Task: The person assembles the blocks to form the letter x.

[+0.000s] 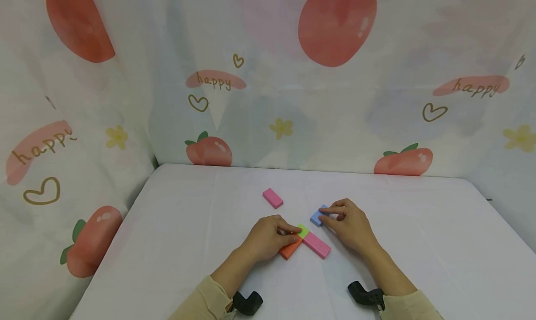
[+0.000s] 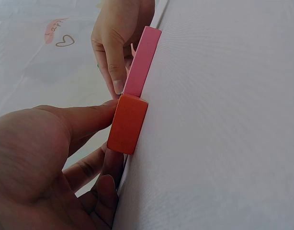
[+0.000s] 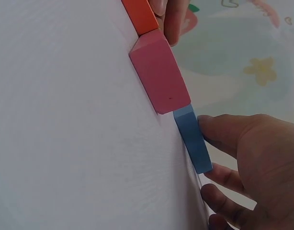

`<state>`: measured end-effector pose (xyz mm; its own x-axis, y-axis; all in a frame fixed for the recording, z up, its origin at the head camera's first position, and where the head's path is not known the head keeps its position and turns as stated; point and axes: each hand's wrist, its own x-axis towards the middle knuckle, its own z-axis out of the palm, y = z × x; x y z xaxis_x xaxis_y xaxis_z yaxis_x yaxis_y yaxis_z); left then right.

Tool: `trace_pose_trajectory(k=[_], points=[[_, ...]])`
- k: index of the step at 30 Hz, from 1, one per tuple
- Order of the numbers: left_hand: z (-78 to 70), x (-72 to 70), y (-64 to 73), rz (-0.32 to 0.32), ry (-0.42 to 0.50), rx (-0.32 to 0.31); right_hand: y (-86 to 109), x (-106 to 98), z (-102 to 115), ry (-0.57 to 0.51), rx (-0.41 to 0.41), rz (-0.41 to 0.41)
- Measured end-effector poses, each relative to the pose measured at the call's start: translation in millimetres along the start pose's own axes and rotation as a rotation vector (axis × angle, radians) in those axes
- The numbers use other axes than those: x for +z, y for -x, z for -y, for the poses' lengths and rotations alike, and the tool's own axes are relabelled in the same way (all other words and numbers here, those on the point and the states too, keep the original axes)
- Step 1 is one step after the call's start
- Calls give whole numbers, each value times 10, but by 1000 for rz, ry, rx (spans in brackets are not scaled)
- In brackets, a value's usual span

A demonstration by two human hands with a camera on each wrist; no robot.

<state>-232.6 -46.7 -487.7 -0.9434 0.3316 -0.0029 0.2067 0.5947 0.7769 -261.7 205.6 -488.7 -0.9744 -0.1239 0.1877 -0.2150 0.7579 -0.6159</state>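
Observation:
My left hand (image 1: pixel 268 238) lies over an orange block (image 1: pixel 289 251), thumb on its upper side and fingers curled along its far side. The index fingertip reaches a small lime-green block (image 1: pixel 303 231), partly covered. A pink block (image 1: pixel 317 244) extends from the green one toward the near right, forming an angle with the orange block. To the right, my right hand (image 1: pixel 351 224) pinches a blue block (image 1: pixel 317 217) between thumb and fingers. The right wrist view shows the thumb at the top edge of the blue block (image 3: pixel 193 139), low over the white cloth.
Another pink block (image 1: pixel 273 198) lies alone farther back on the white-covered table (image 1: pixel 188 208). A printed curtain (image 1: pixel 259 96) with fruit and flower patterns rises behind the table and along its left side. Black straps with camera mounts (image 1: pixel 248 303) sit at both wrists.

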Motion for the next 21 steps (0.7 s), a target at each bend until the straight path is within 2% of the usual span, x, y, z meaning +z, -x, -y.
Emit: trace_pose_trajectory(k=[21], points=[[-9,-3,5,4,7,-13,13,22,37,-6,-4,6]])
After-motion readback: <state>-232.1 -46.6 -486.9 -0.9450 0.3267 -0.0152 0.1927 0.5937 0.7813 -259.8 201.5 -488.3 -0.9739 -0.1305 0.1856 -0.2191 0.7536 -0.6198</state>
